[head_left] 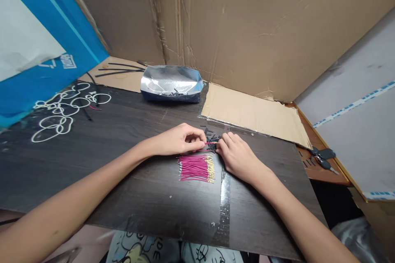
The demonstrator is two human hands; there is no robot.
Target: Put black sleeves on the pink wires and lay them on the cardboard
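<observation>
Between your fingertips, a thin magenta wire (210,143) lies nearly level, its tip near your right fingers gold. Small black tube pieces (211,137) lie loosely scattered between your two sets of fingers.

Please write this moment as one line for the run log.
left hand: holds pink wire; right hand: at wire's gold-coloured end; between hands: black tubes; nearer: row of pink wires; behind: open silver bag

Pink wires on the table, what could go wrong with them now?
The left hand might bump the row of pink wires close to it and mess it up. The little black pieces lie loose by the right hand, so a nudge could scatter them. The thin pink wire held between both hands might slip.
</observation>
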